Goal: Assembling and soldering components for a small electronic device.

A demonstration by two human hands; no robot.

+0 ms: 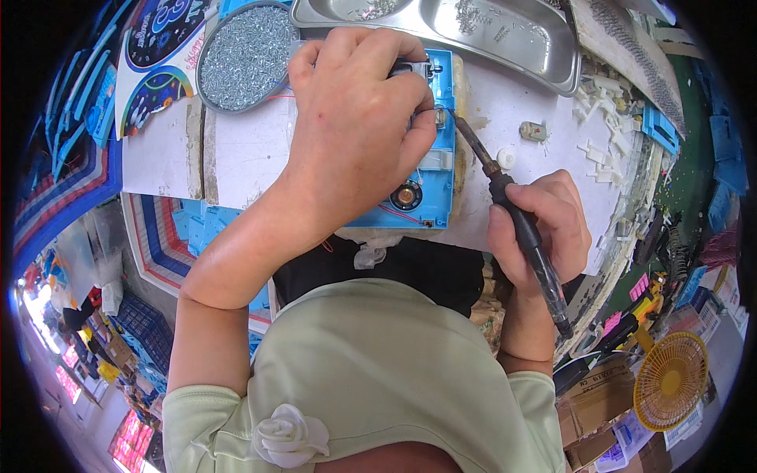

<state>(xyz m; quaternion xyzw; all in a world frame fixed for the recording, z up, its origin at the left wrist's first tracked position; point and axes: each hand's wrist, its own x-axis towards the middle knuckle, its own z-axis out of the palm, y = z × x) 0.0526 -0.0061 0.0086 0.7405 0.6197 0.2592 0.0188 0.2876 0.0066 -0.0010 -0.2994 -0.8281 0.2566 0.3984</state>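
Observation:
A blue plastic housing [438, 206] lies on the worktable, with a small round speaker [406, 195] and thin red wires in its near part. My left hand [351, 118] is over its far part, fingers curled and closed by a dark part [410, 69]; what they pinch is hidden. In my right hand [556, 225] is a soldering iron [522, 217], gripped by its black handle. Its tip points up and left, reaching a small metal part at the housing's right side, close to my left fingertips. Whether the tip touches is too small to tell.
A round bowl [202, 79] full of small screws stands at the far left. Behind the housing is a steel compartment tray [544, 59] with small metal parts. To the right lie a small motor [533, 132], a white round piece [506, 158] and several white plastic pieces [605, 162].

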